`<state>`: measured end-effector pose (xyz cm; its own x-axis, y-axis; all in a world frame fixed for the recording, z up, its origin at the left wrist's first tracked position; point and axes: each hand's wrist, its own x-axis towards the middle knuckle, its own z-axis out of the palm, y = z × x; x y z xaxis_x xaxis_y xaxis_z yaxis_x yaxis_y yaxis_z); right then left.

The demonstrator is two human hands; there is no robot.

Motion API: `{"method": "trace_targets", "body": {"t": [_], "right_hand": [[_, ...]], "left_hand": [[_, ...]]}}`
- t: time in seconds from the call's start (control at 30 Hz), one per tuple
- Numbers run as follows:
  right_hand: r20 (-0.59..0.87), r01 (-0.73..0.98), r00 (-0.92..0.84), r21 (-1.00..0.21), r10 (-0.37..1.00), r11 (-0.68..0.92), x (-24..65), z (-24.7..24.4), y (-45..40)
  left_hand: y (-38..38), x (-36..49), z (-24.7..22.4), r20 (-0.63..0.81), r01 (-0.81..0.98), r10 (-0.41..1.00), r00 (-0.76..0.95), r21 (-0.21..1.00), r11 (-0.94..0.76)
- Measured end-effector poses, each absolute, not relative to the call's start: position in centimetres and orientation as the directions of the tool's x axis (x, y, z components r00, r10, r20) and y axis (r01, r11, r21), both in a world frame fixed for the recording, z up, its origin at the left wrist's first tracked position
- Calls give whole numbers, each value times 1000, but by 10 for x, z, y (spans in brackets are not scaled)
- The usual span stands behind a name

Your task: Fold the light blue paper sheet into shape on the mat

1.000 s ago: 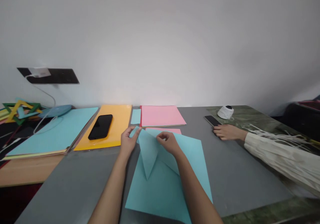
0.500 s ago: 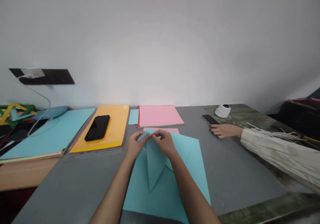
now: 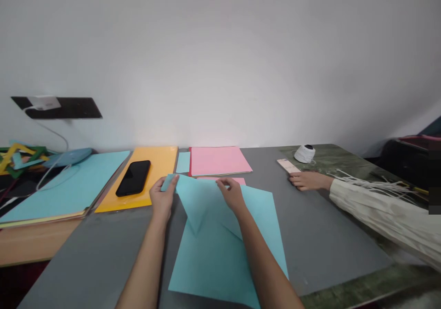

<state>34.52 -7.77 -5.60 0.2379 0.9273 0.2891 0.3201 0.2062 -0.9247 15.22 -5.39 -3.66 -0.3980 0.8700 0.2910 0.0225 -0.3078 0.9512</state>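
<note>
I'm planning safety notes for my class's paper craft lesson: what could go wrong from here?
The left hand grips a corner of the blue paper and the right hand is at its top edge; pulling them apart might tear it. The right forearm passes over the paper and could crease it. The black phone on the yellow folder lies near the left hand, which might nudge it.

The only view is from a camera worn on the head. It looks forward and down, over two bare forearms, across the flat grey table top [image 3: 327,235]. It faces the plain pale wall [image 3: 220,60], which fills the upper half. The hands are near, in lower middle.
</note>
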Motion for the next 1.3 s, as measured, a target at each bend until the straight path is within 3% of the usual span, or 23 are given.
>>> {"method": "trace_targets", "body": {"t": [0.1,0.23,0.53,0.73,1.03,1.2,1.3], "right_hand": [[356,339,208,-900,911,274,337,-45,-84],[319,328,71,-902,945,280,328,-39,-90],[232,189,145,-961,962,203,327,-47,-84],[123,102,127,-989,984,111,329,-55,-82],[171,268,30,-950,985,157,335,-64,-78],[125,318,42,-942,991,106,348,-74,-72],[168,316,127,-941,977,121,351,-71,-73]], "left_hand": [[-60,167,-38,290,43,910,-295,956,-291],[-68,187,-42,282,115,947,-150,957,-267],[-71,195,-47,216,113,976,4,970,-215],[-66,182,-46,202,-8,962,-182,978,-207],[-62,169,-42,223,-21,922,-317,970,-242],[-58,163,-46,213,-64,838,-502,957,-282],[-59,166,-48,164,-102,886,-433,968,-229]]}}
